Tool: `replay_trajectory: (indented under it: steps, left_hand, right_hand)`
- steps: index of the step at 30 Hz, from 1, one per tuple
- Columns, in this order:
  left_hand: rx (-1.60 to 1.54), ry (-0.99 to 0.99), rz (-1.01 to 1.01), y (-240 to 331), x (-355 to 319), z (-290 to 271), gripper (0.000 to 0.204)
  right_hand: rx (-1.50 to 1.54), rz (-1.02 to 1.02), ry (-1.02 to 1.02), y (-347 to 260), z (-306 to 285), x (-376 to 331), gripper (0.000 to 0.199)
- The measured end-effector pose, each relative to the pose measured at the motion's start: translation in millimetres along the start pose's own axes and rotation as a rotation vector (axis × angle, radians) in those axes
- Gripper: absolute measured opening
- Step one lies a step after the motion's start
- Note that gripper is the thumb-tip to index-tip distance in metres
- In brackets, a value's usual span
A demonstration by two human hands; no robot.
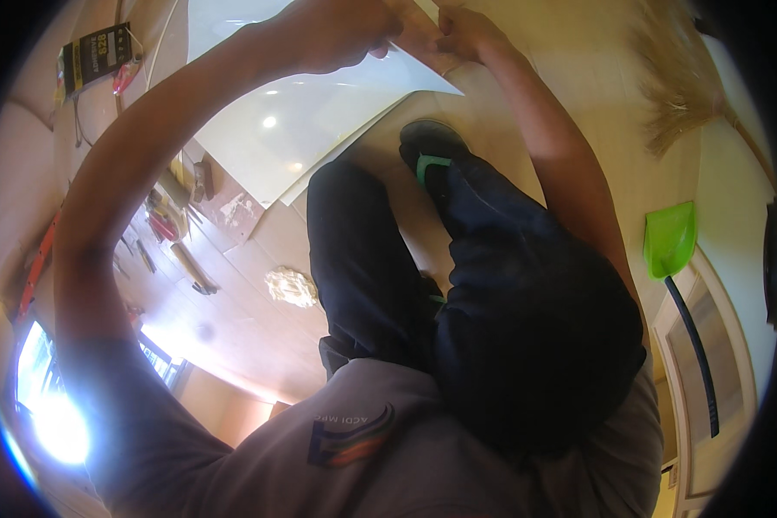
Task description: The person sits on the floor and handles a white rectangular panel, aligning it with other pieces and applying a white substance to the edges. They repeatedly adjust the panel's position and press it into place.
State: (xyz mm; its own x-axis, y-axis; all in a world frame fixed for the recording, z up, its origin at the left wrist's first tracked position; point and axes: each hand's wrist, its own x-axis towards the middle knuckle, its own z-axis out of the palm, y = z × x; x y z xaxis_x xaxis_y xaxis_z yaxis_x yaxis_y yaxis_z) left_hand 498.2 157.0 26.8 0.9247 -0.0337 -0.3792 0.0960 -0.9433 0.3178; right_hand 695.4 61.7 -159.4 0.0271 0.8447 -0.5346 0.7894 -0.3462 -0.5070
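Observation:
A large glossy white sheet (276, 129) lies on the floor ahead of me, its pointed corner reaching toward the right. My left hand (341, 34) is closed at the sheet's far right edge, its fingertips partly hidden. Opposite it, my right hand (473, 34) is closed, thumb and fingers pinching the edge of a thin brown strip (419, 36) that runs between both hands. Whether this strip is part of the sheet or separate, I cannot tell. Beneath the sheet, the edge of another pale sheet (354, 138) shows.
Hand tools, including a hammer (194, 269), lie on the tiled floor at left, near a crumpled pale item (291, 287). A black adhesive container (97, 60) stands far left. On the right are a straw broom (678, 78) and a green dustpan (670, 237). My sandalled foot (432, 142) is near the sheet.

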Motion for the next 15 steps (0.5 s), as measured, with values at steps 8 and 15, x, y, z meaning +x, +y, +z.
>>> replay_trajectory:
  steps: [8, 15]
  left_hand:
    - [0.063, -0.004, 0.022, 6, -12, -5, 0.016]
    - [-0.056, 0.020, 0.076, 15, -20, -21, 0.015]
  right_hand:
    - [-0.012, -0.041, 0.006, -3, -3, -5, 0.041]
    - [-0.007, -0.124, -0.039, 2, -7, -6, 0.034]
